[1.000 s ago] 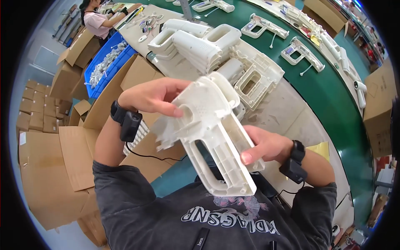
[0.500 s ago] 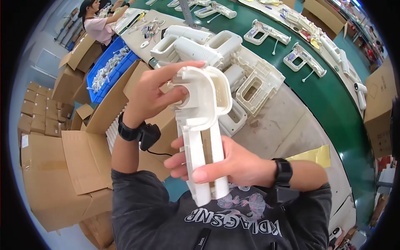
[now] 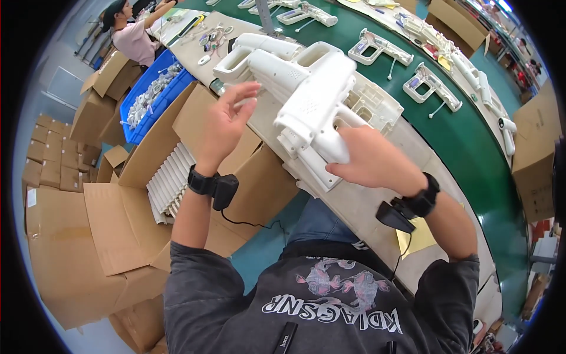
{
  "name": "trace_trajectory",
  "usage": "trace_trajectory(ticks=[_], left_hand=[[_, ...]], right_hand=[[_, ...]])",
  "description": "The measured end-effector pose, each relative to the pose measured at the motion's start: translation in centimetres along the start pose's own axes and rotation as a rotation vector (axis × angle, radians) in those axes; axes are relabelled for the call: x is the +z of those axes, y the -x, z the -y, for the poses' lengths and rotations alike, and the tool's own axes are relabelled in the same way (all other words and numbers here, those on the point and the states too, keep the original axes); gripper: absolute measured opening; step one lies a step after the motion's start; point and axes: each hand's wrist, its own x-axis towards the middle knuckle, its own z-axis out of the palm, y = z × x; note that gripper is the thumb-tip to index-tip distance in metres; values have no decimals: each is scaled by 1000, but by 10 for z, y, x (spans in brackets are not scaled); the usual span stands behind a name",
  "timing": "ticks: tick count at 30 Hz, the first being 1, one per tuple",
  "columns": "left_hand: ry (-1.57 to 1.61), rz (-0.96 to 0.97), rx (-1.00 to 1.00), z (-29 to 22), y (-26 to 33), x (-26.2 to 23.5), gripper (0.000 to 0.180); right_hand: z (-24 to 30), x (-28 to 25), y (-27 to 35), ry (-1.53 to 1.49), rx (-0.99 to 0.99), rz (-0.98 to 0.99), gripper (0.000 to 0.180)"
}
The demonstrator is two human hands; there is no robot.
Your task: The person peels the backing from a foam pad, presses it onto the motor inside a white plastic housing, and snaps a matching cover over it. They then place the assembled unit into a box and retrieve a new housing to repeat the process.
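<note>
My right hand (image 3: 377,156) grips the handle of a white plastic gun-shaped housing (image 3: 318,97). Its body, dotted with small holes, points away over the bench, smooth outer face up. My left hand (image 3: 227,127) is empty in the air left of the housing, thumb and fingers apart. Beyond it lie more white housings (image 3: 250,47) in a pile, and the held one overlaps them. An open housing half with inner ribs (image 3: 380,109) rests to the right, partly covered. Whether the held housing touches the pile, I cannot tell.
A green conveyor belt (image 3: 471,147) curves along the far side, bearing white frames with wires (image 3: 430,85). On the left are a blue bin of small parts (image 3: 156,94) and an open carton (image 3: 236,200) with stacked white pieces (image 3: 171,180). A co-worker (image 3: 132,35) works at far left.
The housing has gone from close before me to farther over the bench, turned from hollow side to smooth outer side. My left hand has let go; my right still holds it.
</note>
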Motion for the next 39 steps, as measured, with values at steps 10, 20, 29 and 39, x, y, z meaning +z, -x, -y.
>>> trace_trajectory(ticks=[10,20,29,39], left_hand=[[184,-85,-284,47,34,59,34],[446,-243,-254,52,39,89,71],[418,-313,-245,46,32,98,75],[296,-234,-286,45,24,99,77]], right_hand=[[-21,50,-35,293,26,-12,26],[-15,74,-36,265,78,-102,25],[-13,79,-34,236,66,-216,36],[-12,81,-32,299,131,-254,57]])
